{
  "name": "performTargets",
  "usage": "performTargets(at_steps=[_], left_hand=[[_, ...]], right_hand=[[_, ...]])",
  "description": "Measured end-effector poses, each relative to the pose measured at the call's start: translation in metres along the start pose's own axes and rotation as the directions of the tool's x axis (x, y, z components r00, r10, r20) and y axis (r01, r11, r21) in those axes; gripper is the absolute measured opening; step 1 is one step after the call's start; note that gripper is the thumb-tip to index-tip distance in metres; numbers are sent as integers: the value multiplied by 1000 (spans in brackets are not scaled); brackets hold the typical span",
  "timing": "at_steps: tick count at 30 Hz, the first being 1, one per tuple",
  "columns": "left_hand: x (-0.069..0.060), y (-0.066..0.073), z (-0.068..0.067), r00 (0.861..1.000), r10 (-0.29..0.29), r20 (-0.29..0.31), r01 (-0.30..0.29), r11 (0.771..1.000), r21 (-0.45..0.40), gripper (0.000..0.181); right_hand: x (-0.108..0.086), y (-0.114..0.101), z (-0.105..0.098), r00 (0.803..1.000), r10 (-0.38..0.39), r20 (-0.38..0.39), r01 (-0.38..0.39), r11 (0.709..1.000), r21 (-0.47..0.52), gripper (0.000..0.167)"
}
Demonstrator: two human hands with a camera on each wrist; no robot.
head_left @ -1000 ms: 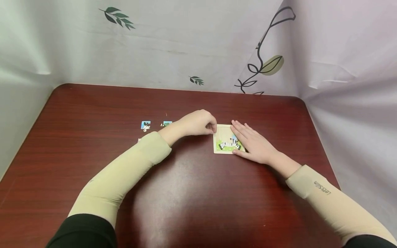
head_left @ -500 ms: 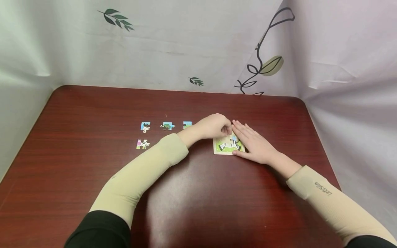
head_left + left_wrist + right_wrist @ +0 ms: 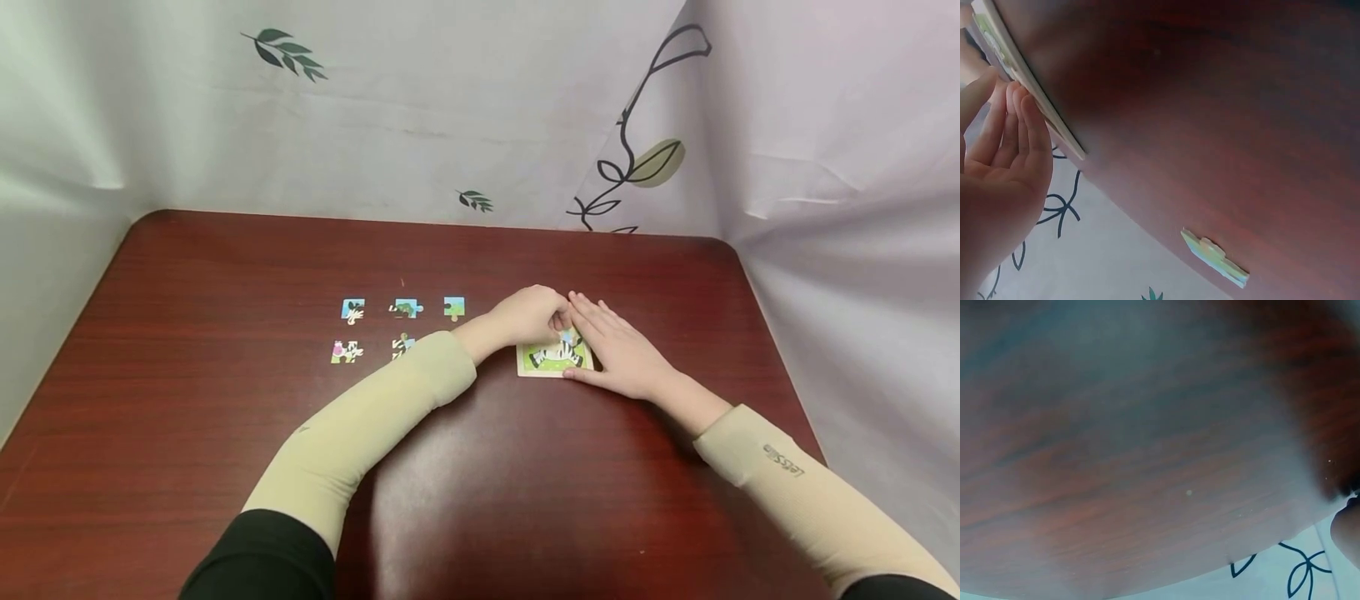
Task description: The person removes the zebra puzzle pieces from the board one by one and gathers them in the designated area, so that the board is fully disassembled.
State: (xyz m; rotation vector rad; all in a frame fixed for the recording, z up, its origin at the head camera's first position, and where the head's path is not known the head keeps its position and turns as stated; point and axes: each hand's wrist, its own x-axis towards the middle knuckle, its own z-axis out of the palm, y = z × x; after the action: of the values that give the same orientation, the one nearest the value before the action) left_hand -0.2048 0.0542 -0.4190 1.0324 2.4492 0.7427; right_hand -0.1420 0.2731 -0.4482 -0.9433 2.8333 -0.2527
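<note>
A small square wooden puzzle tray (image 3: 541, 372) lies on the table, with a zebra picture (image 3: 553, 354) on green along its near side. My left hand (image 3: 527, 315) bends over the tray's far part, fingers curled, beside a bluish puzzle piece (image 3: 567, 337). Whether these fingers pinch a piece is hidden. In the left wrist view, the left fingers (image 3: 1025, 119) are close to the tray (image 3: 1038, 94), the thumb near the fingertips. My right hand (image 3: 618, 346) rests flat along the tray's right side, fingers straight, thumb at the near edge.
Several loose puzzle pieces lie left of the tray: a far row with one left piece (image 3: 353, 311), a middle piece (image 3: 407, 308) and a right piece (image 3: 453, 307), plus a nearer piece (image 3: 346, 352) and another (image 3: 402, 345) partly behind my left sleeve. A curtain (image 3: 420, 125) hangs behind the table.
My left hand has moved right, from the tray's left edge to over its far part, uncovering loose pieces on the left. The right hand stays almost still on the tray.
</note>
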Motion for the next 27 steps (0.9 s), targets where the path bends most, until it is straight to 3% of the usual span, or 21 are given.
performTargets(at_steps=[11, 27], left_hand=[[0, 5, 7, 1000, -15, 12, 14, 995, 102, 24], [2, 7, 11, 999, -47, 0, 47, 992, 119, 23]], right_hand=[[1, 0, 0, 1000, 0, -15, 1, 1000, 22, 108], [-1, -1, 1, 1000, 9, -13, -8, 999, 46, 107]])
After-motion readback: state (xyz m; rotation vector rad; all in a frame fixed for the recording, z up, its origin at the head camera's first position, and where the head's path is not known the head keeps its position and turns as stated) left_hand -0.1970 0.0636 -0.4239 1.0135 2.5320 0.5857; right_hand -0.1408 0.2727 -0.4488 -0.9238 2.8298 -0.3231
